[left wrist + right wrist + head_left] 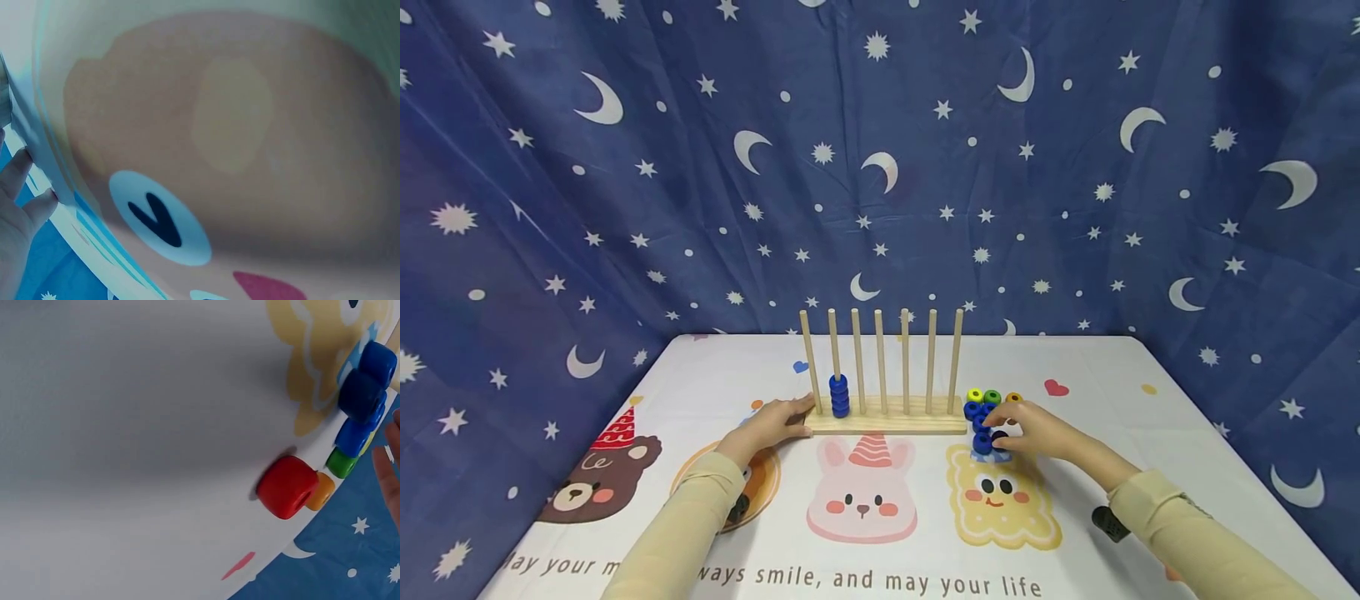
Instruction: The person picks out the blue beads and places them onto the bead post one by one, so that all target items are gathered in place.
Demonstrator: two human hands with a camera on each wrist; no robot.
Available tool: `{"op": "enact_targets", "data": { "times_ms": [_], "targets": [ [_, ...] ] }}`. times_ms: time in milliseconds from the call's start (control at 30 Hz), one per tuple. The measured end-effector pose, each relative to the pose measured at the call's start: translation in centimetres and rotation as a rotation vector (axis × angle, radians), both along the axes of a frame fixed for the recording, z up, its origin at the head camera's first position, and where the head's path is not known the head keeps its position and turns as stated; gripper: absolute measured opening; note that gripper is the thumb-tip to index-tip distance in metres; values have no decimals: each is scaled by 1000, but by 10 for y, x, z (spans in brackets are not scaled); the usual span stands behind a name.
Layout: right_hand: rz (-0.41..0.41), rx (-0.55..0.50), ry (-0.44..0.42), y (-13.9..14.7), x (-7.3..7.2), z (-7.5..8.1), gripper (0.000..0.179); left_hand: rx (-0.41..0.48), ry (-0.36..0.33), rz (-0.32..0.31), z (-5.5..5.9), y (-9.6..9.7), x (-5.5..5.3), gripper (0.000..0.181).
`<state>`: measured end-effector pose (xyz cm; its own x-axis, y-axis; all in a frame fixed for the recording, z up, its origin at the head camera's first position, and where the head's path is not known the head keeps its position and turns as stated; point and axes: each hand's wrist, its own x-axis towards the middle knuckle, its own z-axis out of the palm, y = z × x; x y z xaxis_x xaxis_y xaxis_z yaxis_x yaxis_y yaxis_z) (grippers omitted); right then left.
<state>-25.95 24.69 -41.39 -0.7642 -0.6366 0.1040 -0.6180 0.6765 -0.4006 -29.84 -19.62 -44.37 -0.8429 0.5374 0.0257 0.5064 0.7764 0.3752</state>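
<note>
A wooden rack (887,426) with several upright pegs stands near the back of the table. Blue beads (839,397) are stacked on its second peg from the left. My left hand (769,427) rests at the rack's left end, its fingertips touching the base. Beyond the rack's right end, my right hand (1033,429) reaches over a group of loose blue beads (982,442), thumb and fingers spread beside them. In the right wrist view its fingers (386,469) show apart from the beads. A red bead (287,487) lies close by, hidden by the hand in the head view.
Behind the blue beads lie a yellow bead (974,395), a green bead (992,397) and an orange bead (1014,398). A dark object (1109,523) is partly under the right forearm. A blue star-and-moon curtain (880,167) hangs behind the printed white tablecloth (850,567).
</note>
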Motion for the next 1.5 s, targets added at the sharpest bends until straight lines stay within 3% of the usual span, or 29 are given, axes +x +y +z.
{"op": "enact_targets", "data": {
  "times_ms": [367,900,1167,1500],
  "targets": [
    [2,71,-29,-6,0,-10,29,21,-3,-14,-1,-2,0,64],
    [7,193,37,-19,-3,-16,26,6,-24,10,0,0,4,64],
    [17,186,24,-20,-9,-13,22,0,-18,11,3,-2,3,65],
    [-30,162,-41,-20,-9,-9,21,14,-35,23,2,-1,2,62]
  ]
}}
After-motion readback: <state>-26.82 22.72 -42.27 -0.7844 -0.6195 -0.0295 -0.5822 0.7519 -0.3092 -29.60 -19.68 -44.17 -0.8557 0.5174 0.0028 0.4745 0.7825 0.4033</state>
